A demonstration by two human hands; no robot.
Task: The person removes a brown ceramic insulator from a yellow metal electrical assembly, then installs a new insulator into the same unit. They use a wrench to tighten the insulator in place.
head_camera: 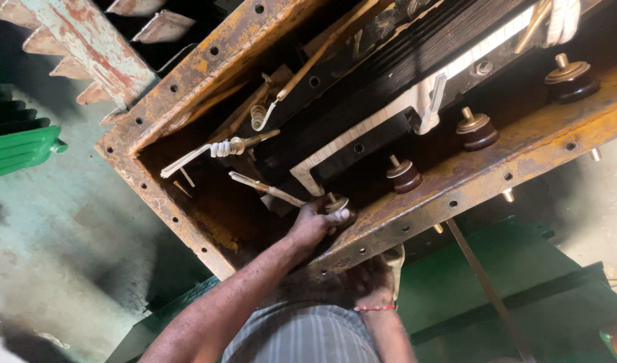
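Rust covers the big open steel tank in front of you, its flanged rim drilled with bolt holes. Inside it sits the dark core and winding block, with wrapped leads running off it. Along the near inner wall stands a row of brown insulators. Your left hand reaches into the tank and closes its fingers around the endmost insulator. Your right hand is below the rim, wrist banded in red; whether it grips anything I cannot tell.
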